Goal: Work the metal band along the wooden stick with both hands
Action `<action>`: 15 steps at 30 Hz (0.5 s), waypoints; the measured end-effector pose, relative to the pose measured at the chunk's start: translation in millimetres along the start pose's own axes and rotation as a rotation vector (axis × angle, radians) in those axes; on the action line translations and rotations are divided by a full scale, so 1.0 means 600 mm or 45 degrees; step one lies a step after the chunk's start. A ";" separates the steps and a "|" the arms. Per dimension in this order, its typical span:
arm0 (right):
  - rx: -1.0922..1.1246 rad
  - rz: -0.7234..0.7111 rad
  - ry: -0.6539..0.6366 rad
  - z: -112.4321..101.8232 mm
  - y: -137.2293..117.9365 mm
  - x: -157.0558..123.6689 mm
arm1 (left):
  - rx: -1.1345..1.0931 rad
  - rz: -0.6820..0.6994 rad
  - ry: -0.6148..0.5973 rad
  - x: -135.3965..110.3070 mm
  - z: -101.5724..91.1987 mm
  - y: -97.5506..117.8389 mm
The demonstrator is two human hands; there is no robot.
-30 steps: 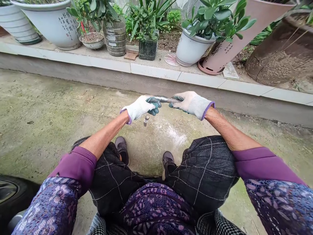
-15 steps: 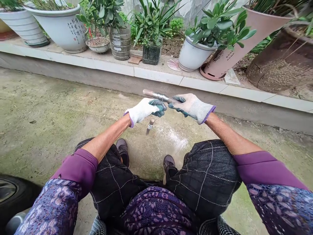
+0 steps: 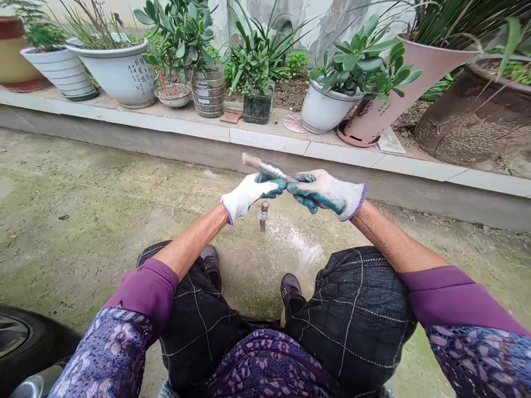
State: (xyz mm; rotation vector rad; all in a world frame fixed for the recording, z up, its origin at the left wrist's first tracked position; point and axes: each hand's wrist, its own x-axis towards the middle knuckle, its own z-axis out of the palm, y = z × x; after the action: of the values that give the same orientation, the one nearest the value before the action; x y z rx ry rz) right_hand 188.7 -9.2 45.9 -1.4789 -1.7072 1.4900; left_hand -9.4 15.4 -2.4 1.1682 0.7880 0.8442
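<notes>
Both my gloved hands are raised above my knees, white knit gloves with teal rubber-coated fingers. My left hand (image 3: 251,194) and my right hand (image 3: 326,194) meet around a rod with silver wire wound on it (image 3: 269,169). Its bare brown end points up and left, beyond my left hand. Below my hands, a short post with a brown top and metal band (image 3: 263,215) stands upright in the concrete ground, apart from the gloves.
A low concrete ledge with white tile edging (image 3: 265,142) runs ahead, holding several potted plants such as a white pot (image 3: 323,109). A car tyre (image 3: 25,342) sits at lower left. Whitish powder (image 3: 301,243) marks the ground near my shoes (image 3: 290,293).
The rod has slid and tilted, its brown end now sticking out past my left hand. My hands have dropped lower in view, and the short post looks upright rather than tilted.
</notes>
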 end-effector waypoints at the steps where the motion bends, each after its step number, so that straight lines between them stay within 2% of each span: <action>1: 0.011 0.008 -0.014 0.000 -0.001 -0.001 | -0.008 0.015 -0.020 0.001 0.002 0.001; 5: 0.033 0.010 -0.071 0.002 -0.007 -0.009 | -0.095 0.067 -0.195 -0.002 0.013 0.009; 7: 0.031 -0.005 -0.077 0.003 -0.012 -0.014 | -0.098 0.085 -0.222 -0.003 0.019 0.015; 12: 0.147 -0.105 -0.114 -0.011 -0.010 -0.011 | 0.041 0.206 -0.113 0.001 0.025 0.031; 15: 0.296 -0.138 0.046 -0.023 0.016 0.014 | 0.090 0.311 0.007 0.006 0.023 0.046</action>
State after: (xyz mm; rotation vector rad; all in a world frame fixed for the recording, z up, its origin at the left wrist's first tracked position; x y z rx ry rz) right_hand 201.9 2.8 39.3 -1.2645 -1.5100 1.5360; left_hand 0.1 17.1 27.2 1.3432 0.6928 1.0277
